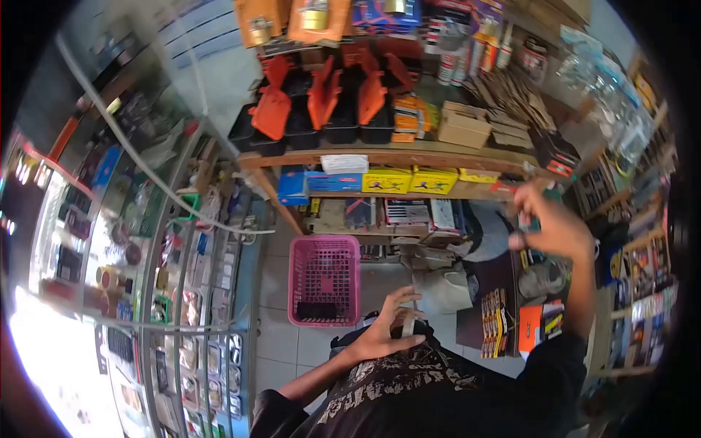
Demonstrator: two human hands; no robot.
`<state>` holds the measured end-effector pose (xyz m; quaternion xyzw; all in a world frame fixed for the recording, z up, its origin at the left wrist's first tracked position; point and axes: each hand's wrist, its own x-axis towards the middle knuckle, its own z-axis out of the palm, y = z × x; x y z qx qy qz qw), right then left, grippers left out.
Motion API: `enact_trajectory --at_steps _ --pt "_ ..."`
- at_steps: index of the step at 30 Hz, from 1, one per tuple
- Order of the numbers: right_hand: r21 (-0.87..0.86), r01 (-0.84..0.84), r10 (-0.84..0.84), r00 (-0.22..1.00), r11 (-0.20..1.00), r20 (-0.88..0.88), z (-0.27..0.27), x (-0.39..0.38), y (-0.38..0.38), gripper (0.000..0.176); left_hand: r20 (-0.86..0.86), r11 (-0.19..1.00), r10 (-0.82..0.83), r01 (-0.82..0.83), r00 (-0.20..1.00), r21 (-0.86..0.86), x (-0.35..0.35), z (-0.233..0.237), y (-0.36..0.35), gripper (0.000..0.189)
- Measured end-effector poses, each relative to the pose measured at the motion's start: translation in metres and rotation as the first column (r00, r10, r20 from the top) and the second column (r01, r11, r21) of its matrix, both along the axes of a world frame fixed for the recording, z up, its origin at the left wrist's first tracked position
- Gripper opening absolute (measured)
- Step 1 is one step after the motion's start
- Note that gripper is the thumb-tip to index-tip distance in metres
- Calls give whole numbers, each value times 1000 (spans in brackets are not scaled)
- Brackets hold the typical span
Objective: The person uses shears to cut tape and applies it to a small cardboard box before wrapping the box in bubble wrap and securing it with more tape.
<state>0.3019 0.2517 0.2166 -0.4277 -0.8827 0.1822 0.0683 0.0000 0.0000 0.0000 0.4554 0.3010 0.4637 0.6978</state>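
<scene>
My left hand [388, 328] is held low in front of the black shirt [409, 376], its fingers curved round a small roll-like object [407, 323] with a pale rim. My right hand [551, 223] is raised at the right, beside the front edge of the wooden shelf [431, 157]. Its fingers are bent, and something small and dark shows near the fingertips, too unclear to name. A pink plastic basket [325, 244] stands on the tiled floor to the left of my left hand, with a dark item in its bottom.
Orange-lidded black bins [270, 113], a cardboard box [464, 125] and yellow boxes [387, 181] fill the shelves ahead. Glass display cases [252, 292] run along the left. An orange box [535, 327] and strips of small packets [495, 325] lie at the lower right.
</scene>
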Motion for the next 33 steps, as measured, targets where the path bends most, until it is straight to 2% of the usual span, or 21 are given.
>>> enact_trajectory --at_steps 1,2,3,4,6,8,11,13,15,16,17,19,21,22,24,26,27,29,31,32,33 --pt "-2 39 -39 999 999 21 6 9 -12 43 -36 997 -12 14 999 70 3 -3 -3 109" --pt "125 116 -125 990 985 66 8 14 7 34 -72 989 -18 28 997 142 4 -7 -5 114" --pt "90 243 -231 966 966 -118 -33 23 43 45 -191 985 -48 79 980 156 -25 -11 8 114" --pt "268 201 -135 960 942 -246 -68 64 95 48 -159 986 -14 40 987 163 -14 -16 7 116" --pt "137 369 -347 924 919 -161 -45 67 115 39 -55 989 38 -30 998 142 4 -21 10 123" --pt "270 330 -296 942 905 -158 -70 80 156 52 -45 986 65 -57 997 158 -3 -12 17 126" --pt "350 279 -225 956 894 -186 -95 85 197 55 -14 976 129 -125 992 181 -13 6 35 133" --pt "335 274 -213 955 902 -208 -98 71 209 55 21 932 167 -164 986 324 -21 20 44 135" --pt "231 267 -246 962 936 -118 -98 54 222 52 12 920 199 -191 980 341 -28 35 47 139" --pt "214 299 -297 954 930 -41 -99 46 227 39 8 897 194 -181 981 402 -30 42 48 141" --pt "217 284 -283 958 934 -40 -98 39 232 39 3 870 188 -168 982 463 -31 48 47 143" --pt "185 226 -254 956 957 147 -96 28 238 29 67 878 163 -175 984 444 -32 59 43 146" --pt "150 238 -265 943 960 202 -91 22 243 29 196 890 81 -159 977 427 -34 64 38 147" --pt "161 240 -274 930 957 246 -91 19 244 31 194 890 86 -163 977 426 -34 68 35 147" --pt "172 234 -277 916 957 291 -85 12 241 33 399 935 -14 -130 917 330 -32 73 29 151" --pt "291 258 -357 858 921 369 -79 0 218 32 576 959 -110 -66 810 276 -33 74 28 154" --pt "290 250 -349 861 924 370 -79 -5 208 32 577 959 -103 -74 810 274 -33 75 28 154" --pt "448 318 -312 946 836 -89 -83 -11 184 29 589 948 -59 -139 806 285 -33 78 30 154" --pt "216 213 -117 916 953 -385 -65 -37 131 23 570 942 16 -202 821 266 -35 80 36 158" --pt "143 162 -79 884 976 -461 -57 -55 90 23 359 833 151 -315 921 455 -38 78 44 159" --pt "75 112 -55 841 991 -538 -53 -71 47 22 153 684 319 -339 935 646 -39 78 51 160"
